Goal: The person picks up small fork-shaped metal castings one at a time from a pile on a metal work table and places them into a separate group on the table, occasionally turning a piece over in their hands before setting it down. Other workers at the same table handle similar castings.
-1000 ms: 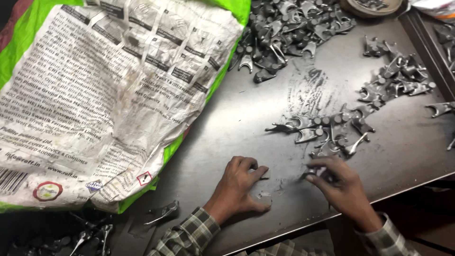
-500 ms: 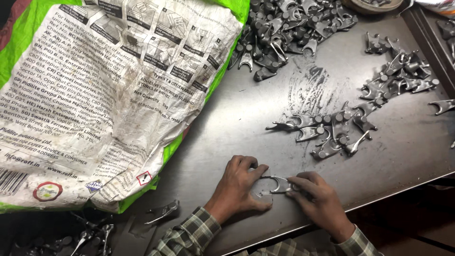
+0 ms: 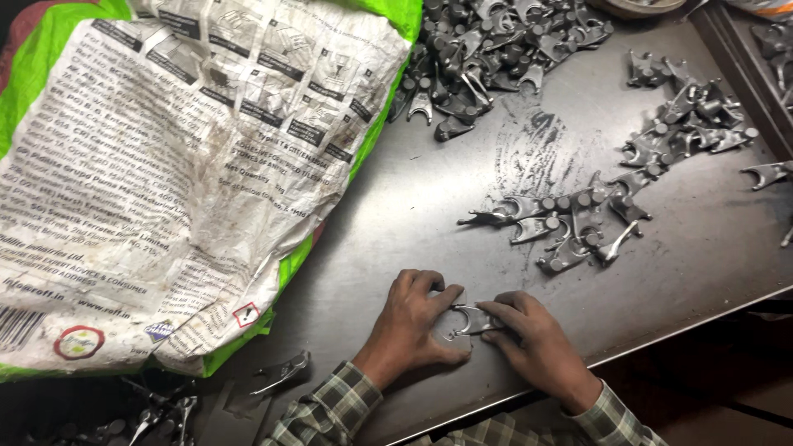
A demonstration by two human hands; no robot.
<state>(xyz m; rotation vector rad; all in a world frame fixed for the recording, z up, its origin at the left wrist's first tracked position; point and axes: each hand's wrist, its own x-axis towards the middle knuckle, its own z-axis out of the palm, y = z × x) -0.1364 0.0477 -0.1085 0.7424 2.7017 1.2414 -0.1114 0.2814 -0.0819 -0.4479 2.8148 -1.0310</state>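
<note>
Both hands, left hand [image 3: 413,326] and right hand [image 3: 533,347], pinch one small metal fork piece [image 3: 468,318] on the table [image 3: 413,206], low in the frame.

Left hand [image 3: 413,326]: bare, no glove, no ring or band visible.
Right hand [image 3: 533,343]: bare, no glove, no ring or band visible.
Left sleeve [image 3: 326,413]: woven plaid shirt fabric, green and grey checks crossed by pale lines; cuff ends at the wrist.
Right sleeve [image 3: 615,421]: same plaid fabric and colours; cuff ends at the wrist, partly cut off by the lower picture edge.
</note>
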